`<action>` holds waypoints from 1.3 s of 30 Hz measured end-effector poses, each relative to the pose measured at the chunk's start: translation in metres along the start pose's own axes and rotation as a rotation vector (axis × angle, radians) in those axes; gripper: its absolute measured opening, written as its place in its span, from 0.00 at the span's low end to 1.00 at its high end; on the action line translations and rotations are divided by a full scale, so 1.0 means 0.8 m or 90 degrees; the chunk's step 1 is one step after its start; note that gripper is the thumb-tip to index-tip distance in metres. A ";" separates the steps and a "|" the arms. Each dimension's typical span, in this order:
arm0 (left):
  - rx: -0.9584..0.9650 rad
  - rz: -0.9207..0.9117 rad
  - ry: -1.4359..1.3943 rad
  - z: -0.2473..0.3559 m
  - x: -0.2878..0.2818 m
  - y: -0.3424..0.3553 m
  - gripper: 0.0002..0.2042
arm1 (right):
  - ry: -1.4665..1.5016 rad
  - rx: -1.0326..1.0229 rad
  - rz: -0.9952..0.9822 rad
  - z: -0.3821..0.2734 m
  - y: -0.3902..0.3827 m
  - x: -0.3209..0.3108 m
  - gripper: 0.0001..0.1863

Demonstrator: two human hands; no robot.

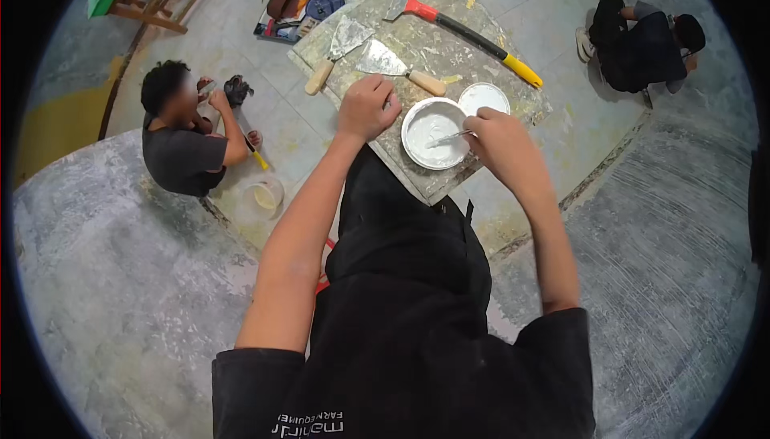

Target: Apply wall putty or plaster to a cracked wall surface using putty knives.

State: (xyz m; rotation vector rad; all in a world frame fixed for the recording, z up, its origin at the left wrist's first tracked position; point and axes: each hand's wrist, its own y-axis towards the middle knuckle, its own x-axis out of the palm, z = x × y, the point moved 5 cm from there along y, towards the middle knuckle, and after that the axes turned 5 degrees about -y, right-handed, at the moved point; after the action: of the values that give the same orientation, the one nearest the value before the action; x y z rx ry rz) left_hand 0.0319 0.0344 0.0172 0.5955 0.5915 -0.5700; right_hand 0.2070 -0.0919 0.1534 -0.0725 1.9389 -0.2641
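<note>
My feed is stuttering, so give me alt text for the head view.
The person's right hand holds a thin tool in an open tub of white paste on a stained board, left hand curled nearby. A white lid, two wood-handled scrapers and a longer multicoloured scraper lie alongside; two other people are at floor level, left and right.

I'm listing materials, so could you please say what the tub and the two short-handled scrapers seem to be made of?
The tub looks like smooth plastic, going by its even white rim. The left scraper and right scraper have tan, matt, probably wooden handles and grey, smeared blades, likely steel.
</note>
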 end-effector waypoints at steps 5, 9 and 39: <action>-0.003 0.007 -0.005 -0.006 -0.011 -0.006 0.05 | -0.224 -0.253 -0.191 -0.045 0.017 0.004 0.04; -0.002 0.018 -0.008 -0.005 -0.011 -0.006 0.05 | -0.245 -0.266 -0.064 -0.043 0.030 -0.009 0.05; -0.020 -0.005 0.009 -0.009 -0.005 -0.008 0.06 | -0.040 -0.129 -0.127 -0.021 0.043 0.005 0.13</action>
State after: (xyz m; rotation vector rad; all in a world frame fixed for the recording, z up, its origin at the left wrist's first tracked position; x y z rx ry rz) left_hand 0.0230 0.0360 0.0129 0.5689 0.6151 -0.5632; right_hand 0.1925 -0.0563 0.1484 -0.4048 1.8921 -0.1938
